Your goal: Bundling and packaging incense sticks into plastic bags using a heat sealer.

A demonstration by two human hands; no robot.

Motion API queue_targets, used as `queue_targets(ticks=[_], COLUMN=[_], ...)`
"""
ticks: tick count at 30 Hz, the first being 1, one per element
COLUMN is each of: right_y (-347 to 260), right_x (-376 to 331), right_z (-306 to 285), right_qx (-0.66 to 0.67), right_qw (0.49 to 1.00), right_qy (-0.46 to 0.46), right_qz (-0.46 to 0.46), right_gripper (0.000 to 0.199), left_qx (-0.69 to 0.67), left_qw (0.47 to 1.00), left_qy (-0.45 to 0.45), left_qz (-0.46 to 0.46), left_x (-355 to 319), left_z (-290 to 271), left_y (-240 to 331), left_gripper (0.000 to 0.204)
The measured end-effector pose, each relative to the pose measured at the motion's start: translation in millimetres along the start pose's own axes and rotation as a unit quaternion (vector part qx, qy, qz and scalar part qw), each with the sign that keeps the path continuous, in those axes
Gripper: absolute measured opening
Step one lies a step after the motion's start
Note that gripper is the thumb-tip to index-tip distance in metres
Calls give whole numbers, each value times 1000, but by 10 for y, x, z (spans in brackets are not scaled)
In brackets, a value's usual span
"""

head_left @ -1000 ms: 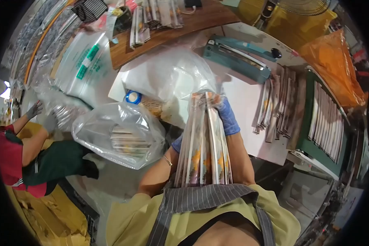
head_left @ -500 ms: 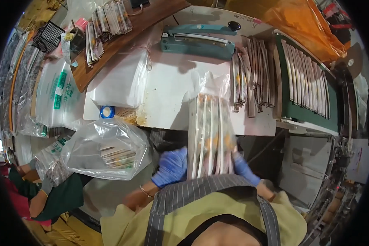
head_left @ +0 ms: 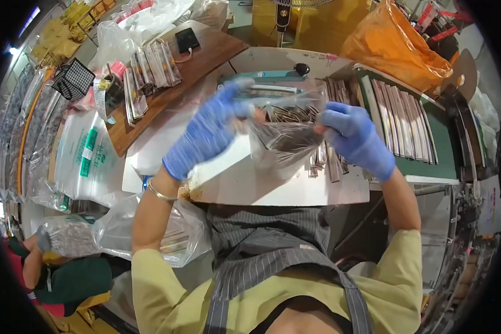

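Observation:
Both my hands wear blue gloves and hold up a clear plastic bag point(head_left: 286, 133) filled with narrow sachets, above the white table point(head_left: 250, 186). My left hand point(head_left: 206, 131) grips the bag's left top edge. My right hand point(head_left: 356, 136) pinches its right top edge. The bag's open mouth faces up toward me, showing the sachet ends. Behind the bag lies a teal heat sealer point(head_left: 273, 83) on the table.
Rows of sachets lie in a green tray point(head_left: 417, 139) at the right. More sachets and a phone sit on a wooden board point(head_left: 178, 67). An orange bag point(head_left: 395, 47) is far right. Clear bags point(head_left: 150, 234) hang lower left, where another person point(head_left: 55, 261) sits.
The bag of sachets, held low near my body before, is now lifted up over the table, with both hands moved to its top edge.

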State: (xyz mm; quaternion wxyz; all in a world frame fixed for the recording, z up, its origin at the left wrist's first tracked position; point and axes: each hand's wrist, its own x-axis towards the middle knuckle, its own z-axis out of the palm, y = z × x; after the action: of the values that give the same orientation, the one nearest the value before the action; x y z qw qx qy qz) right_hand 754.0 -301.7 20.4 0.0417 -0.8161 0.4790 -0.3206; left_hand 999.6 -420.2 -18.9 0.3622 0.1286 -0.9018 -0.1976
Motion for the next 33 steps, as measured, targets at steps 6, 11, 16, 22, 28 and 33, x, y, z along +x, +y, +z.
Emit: queue_targets(ticks=[6, 11, 16, 22, 28, 33], right_y=[-226, -164, 363, 2084, 1536, 2316], right_x=[-48, -18, 425, 518, 1123, 467], right_z=[-123, 412, 408, 1454, 1164, 1843], right_qx=[-74, -248, -58, -40, 209, 262], right_qw=[988, 965, 995, 880, 894, 787], right_qy=[101, 69, 80, 311, 302, 448], right_qz=[91, -46, -34, 356, 258, 333], right_gripper=[10, 20, 10, 22, 15, 8], left_qx=[83, -262, -644, -457, -540, -408], left_qw=[996, 962, 651, 738, 780, 708], left_qy=[9, 67, -8, -48, 49, 36], left_qz=[6, -44, -402, -494, -312, -575], left_x=[214, 71, -149, 57, -110, -281], left_z=[12, 486, 1361, 2237, 1915, 1681], left_y=[102, 247, -217, -1115, -1710, -1997], left_gripper=[35, 34, 59, 34, 34, 40])
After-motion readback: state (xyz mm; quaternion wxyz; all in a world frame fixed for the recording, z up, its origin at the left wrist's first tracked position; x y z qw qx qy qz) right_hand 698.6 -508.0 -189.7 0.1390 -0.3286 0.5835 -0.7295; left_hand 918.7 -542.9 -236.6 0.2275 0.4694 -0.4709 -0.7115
